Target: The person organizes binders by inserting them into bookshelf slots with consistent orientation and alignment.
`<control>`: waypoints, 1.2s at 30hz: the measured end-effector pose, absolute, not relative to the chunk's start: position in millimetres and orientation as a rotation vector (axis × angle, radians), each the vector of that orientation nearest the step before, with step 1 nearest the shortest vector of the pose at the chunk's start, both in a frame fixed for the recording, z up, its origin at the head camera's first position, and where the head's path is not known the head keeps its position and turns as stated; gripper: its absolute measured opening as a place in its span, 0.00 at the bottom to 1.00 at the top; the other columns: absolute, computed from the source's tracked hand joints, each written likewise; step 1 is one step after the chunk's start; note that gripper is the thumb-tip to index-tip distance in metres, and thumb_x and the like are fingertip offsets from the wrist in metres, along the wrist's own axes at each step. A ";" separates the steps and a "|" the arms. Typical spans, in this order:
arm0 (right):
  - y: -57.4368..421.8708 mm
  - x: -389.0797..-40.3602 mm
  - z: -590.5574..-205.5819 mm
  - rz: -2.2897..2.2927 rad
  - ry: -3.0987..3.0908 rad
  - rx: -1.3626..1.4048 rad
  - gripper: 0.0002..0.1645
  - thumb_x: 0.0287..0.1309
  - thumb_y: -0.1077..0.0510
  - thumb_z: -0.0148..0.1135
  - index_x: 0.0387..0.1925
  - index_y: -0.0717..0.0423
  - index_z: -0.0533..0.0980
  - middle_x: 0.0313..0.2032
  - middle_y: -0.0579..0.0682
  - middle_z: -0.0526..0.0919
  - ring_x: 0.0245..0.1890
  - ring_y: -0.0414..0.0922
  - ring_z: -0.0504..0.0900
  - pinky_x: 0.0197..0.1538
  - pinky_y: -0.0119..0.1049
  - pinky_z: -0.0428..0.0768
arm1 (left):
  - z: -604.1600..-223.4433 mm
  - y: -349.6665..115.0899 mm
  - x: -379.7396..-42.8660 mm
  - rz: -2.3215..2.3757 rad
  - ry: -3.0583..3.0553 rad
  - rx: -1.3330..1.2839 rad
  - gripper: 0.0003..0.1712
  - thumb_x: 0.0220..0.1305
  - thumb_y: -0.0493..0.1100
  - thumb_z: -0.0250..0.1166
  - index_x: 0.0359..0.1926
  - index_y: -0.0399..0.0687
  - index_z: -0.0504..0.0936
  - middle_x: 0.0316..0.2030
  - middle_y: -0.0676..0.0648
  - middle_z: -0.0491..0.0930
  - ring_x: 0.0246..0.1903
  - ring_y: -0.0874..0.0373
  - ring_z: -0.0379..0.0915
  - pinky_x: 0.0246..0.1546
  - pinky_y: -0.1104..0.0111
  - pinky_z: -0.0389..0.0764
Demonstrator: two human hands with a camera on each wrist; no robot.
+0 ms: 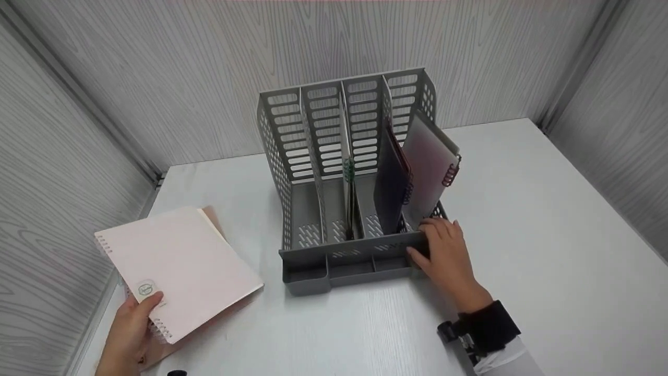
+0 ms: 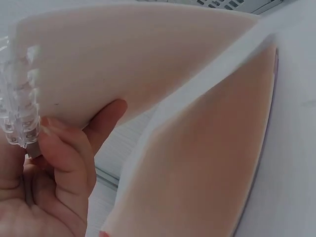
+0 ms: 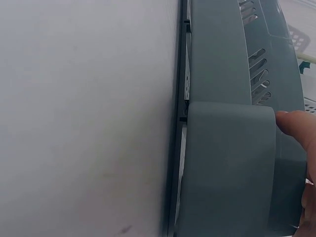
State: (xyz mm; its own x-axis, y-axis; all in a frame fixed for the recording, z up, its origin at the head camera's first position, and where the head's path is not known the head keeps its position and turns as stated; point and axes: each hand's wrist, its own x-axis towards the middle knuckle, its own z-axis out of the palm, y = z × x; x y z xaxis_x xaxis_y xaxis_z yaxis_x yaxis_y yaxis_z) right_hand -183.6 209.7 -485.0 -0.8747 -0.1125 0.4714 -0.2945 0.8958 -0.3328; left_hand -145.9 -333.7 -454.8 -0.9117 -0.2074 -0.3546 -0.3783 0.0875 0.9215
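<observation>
My left hand (image 1: 128, 326) pinches a pale pink spiral notebook (image 1: 182, 261) near its ringed edge, thumb on top beside a small round green print. In the left wrist view, the fingers curl by the clear plastic rings (image 2: 22, 98) and the cover bows. Under it, a brown-edged notebook (image 1: 213, 219) shows only in part. My right hand (image 1: 449, 256) grips the front right corner of a grey desk file organizer (image 1: 308, 250); its thumb (image 3: 291, 121) lies at the front tray's rim in the right wrist view.
Several upright dividers split the organizer. A dark purple ringed notebook (image 1: 391, 188) and a translucent one with dark red rings (image 1: 425, 162) lean in its right slots. A green-ringed notebook (image 1: 348, 172) stands in a middle slot. Wood-grain panels (image 1: 209, 62) enclose the white table (image 1: 527, 219).
</observation>
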 end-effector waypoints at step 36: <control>209.3 -182.6 -486.5 0.599 -2.573 0.311 0.26 0.51 0.51 0.68 0.47 0.63 0.72 0.52 0.60 0.74 0.58 0.56 0.65 0.65 0.56 0.49 | -413.5 -237.4 -129.3 1.784 3.358 0.056 0.14 0.64 0.32 0.56 0.49 0.27 0.74 0.38 0.36 0.81 0.27 0.75 0.73 0.23 0.84 0.73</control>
